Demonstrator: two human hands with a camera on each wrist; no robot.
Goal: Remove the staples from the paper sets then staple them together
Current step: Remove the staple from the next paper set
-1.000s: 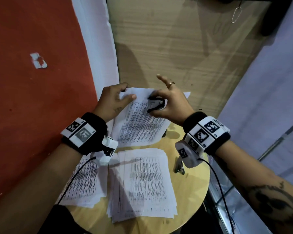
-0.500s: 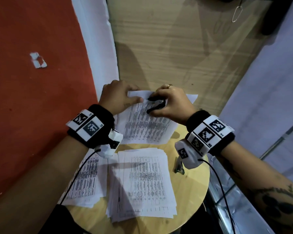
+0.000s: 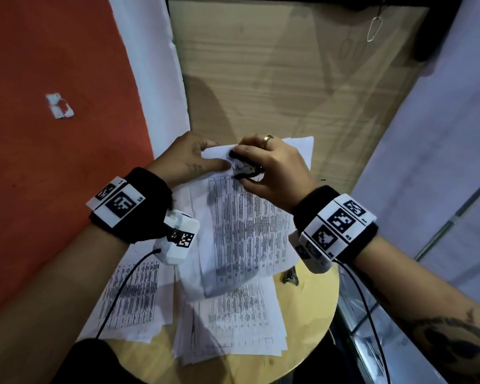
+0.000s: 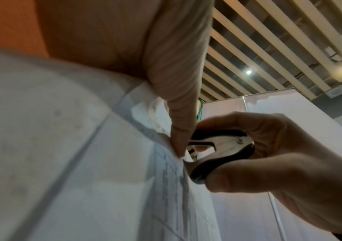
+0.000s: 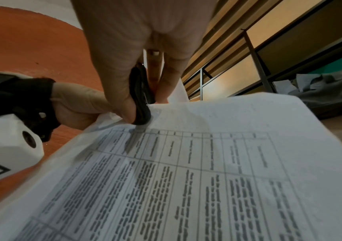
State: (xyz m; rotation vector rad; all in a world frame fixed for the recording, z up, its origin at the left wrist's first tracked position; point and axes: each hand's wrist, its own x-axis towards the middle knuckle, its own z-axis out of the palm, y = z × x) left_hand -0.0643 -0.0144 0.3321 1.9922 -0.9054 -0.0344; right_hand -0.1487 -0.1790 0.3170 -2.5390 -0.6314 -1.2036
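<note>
A printed paper set [image 3: 244, 228] is held up above the round wooden table [image 3: 313, 309]. My left hand [image 3: 194, 159] pinches its top left corner, thumb on the front. My right hand [image 3: 269, 167] grips a black and metal staple remover [image 3: 245, 169] whose claws sit at that corner beside my left thumb. In the left wrist view the staple remover [image 4: 219, 151] has its metal claws against the paper edge [image 4: 172, 171]. The right wrist view shows the staple remover [image 5: 140, 97] edge-on, pressed onto the paper set [image 5: 196, 171]. The staple itself is hidden.
Two more stacks of printed paper lie on the table, one at the left [image 3: 133, 295] and one in the middle [image 3: 233, 325]. A small dark metal object [image 3: 290, 277] lies on the table's right part. An orange wall [image 3: 53, 162] stands at the left.
My right fingers have curled down around the staple remover and brought it to the top corner. The paper set has swung to hang more upright, and my left thumb now lies beside the claws.
</note>
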